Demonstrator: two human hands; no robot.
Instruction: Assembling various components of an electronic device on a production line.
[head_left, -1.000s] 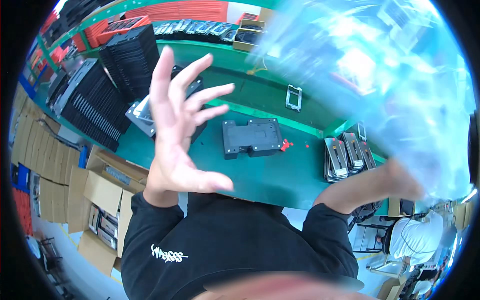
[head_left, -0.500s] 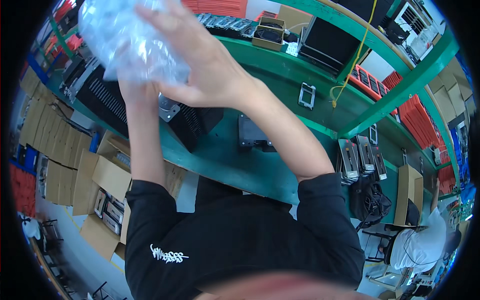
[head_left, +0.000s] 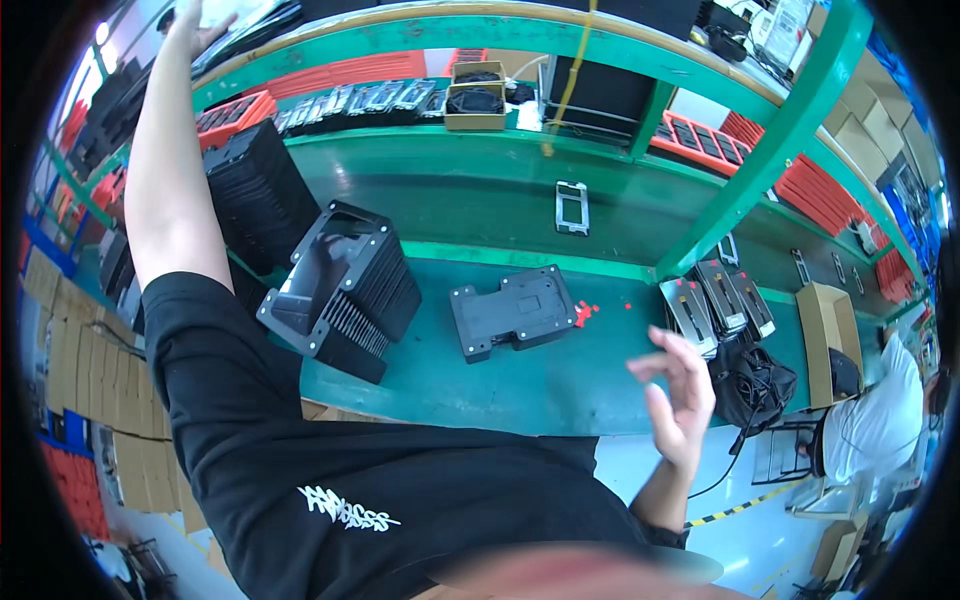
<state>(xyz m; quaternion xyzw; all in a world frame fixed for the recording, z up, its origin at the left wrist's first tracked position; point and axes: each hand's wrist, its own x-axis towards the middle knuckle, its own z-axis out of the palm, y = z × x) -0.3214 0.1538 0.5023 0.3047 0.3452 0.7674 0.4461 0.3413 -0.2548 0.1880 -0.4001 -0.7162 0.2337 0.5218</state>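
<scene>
My left hand (head_left: pixel 197 32) is raised high at the upper left, beside dark flat pieces (head_left: pixel 250 35) on the upper shelf. Its thumb stands apart from the fingers, which run to the picture's edge; I see nothing gripped in it. My right hand (head_left: pixel 682 392) hovers over the front edge of the bench, fingers loosely bent and apart, with nothing in them. Left of it a black rectangular fixture (head_left: pixel 515 308) lies on the green bench, small red bits (head_left: pixel 585 314) at its right end. A tilted stack of black trays (head_left: pixel 365 290) with a glossy top stands further left.
A taller black stack (head_left: pixel 258 195) stands behind at the left. A metal frame (head_left: pixel 572 208) lies at the bench's rear. Packed pieces (head_left: pixel 690 318), a black bag (head_left: pixel 752 385) and an open carton (head_left: pixel 817 340) are at right. A slanted green post (head_left: pixel 770 185) rises there; a person (head_left: pixel 872 420) is beyond.
The clear plastic bag that both hands held up is out of them. My left arm has stretched to the upper left; my right hand has come down to the right.
</scene>
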